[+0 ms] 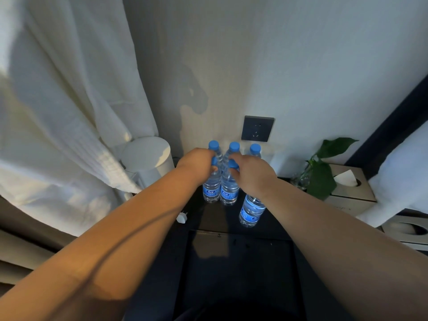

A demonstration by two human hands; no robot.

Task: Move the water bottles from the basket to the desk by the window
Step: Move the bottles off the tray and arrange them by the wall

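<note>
Several clear water bottles with blue caps and blue labels stand on the dark desk (209, 222) against the wall. My left hand (196, 163) grips the cap and neck of the front left bottle (211, 188). Beside it, my right hand (251, 173) holds the front middle bottle (229, 192) by its cap. Both bottles stand upright, touching each other. A third front bottle (252, 213) stands under my right wrist, its top hidden. Three more blue caps (234, 146) show in a row behind my hands.
A white round device (148, 156) and pale curtains (69, 112) are to the left. A wall socket (257, 128) sits above the bottles. A green plant (322, 174), a tissue box (352, 188) and a white pillow (398, 172) are to the right. A white plug (181, 217) lies on the desk.
</note>
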